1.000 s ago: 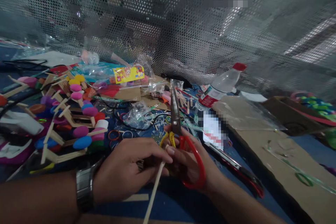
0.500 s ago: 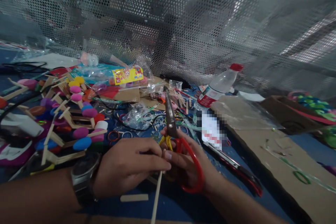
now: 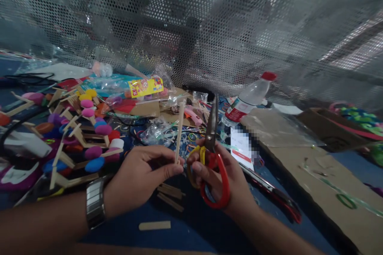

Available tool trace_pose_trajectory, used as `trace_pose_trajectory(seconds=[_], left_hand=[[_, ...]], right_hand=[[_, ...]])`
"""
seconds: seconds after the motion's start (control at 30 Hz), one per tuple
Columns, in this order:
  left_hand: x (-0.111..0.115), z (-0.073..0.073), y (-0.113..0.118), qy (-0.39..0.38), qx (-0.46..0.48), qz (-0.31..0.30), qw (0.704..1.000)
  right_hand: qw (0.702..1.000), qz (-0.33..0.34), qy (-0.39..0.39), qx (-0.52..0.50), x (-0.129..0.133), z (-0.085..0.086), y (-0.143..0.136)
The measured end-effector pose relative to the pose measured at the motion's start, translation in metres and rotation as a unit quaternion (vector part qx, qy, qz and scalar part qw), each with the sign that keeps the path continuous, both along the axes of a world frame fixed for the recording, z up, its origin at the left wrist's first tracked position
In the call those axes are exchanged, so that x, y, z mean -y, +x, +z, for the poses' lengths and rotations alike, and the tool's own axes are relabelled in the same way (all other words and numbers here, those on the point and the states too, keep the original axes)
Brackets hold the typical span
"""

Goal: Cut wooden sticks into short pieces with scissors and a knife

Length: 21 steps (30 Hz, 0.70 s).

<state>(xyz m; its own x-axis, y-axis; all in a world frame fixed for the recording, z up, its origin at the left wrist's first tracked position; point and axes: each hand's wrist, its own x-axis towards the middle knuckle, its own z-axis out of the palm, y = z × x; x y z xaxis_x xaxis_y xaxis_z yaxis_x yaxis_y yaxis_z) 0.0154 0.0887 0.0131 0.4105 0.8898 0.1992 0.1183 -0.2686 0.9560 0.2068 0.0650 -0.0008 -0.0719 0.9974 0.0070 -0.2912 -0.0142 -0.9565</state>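
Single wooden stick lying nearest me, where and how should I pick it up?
Pinch the wooden stick at its middle, across its long edges, probably best from straight above: it lies flat on the blue surface, its length running left to right. The left hand holds another stick and the right hand scissors, so free one first.

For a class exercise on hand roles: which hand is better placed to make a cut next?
Probably the right hand: it holds the scissors, while the left hand pinches a wooden stick.

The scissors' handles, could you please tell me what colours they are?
The scissors' handles show red and yellow, best in the head view.
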Motion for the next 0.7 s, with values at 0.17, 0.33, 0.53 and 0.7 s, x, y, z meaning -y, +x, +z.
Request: trace_pose_trajectory(seconds=[0.17,0.33,0.53,0.7], left_hand=[[0.0022,-0.0009,0.0008,0.05,-0.089,0.006,0.995],[0.0039,0.001,0.0019,0.108,-0.187,-0.001,0.976],[0.0041,0.0026,0.0041,0.074,-0.183,-0.039,0.98],[0.0033,-0.0006,0.0049,-0.072,-0.091,-0.029,0.993]], right_hand=[[0.998,-0.006,0.063,0.029,0.0026,-0.0004,-0.0011],[0.996,0.003,0.08,0.024,0.0033,-0.0053,-0.0035],[0.997,0.007,0.064,0.045,0.0022,-0.0045,-0.0035],[0.998,-0.008,0.056,0.038,0.0014,-0.0049,-0.002]])
